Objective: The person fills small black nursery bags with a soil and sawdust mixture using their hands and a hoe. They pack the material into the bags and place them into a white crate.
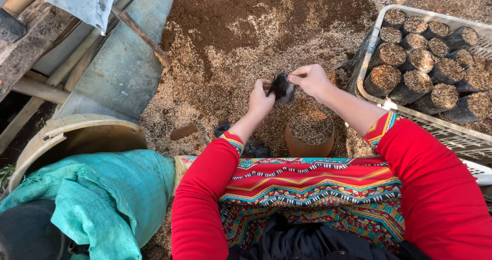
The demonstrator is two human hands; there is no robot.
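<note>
the small black planting bag (281,87) hangs between the two hands, above the heap of husk mix (225,80) and just beyond the brown round pot (309,148) that sits in front of the person's lap. the left hand (260,100) is on the bag's near left side, fingers curled up against it and closed on its edge. the right hand (310,79) comes in from the right and pinches the bag's upper rim, thumb and forefinger pressed together on the thin plastic, the other fingers folded behind. both hands are clamped on the bag, neither loose.

the bag looks crumpled and soft, dark and slightly shiny, its mouth gathered between the fingers; whether anything is inside it cannot be told from here.

the pot below is filled to the brim with the same pale husk mix. to the right, a white plastic crate (428,124) holds rows of filled black bags (410,85), standing upright and packed close, each topped with husk. darker brown soil (241,14) lies further up the heap. a loose scrap of black plastic (223,129) rests on the heap near the left wrist. to the left lie a yellowish bucket (77,134), a teal woven sack (113,193) draped over it, and grey sheets and planks (118,70). red sleeves (200,198) and a patterned apron (312,193) fill the foreground.
</note>
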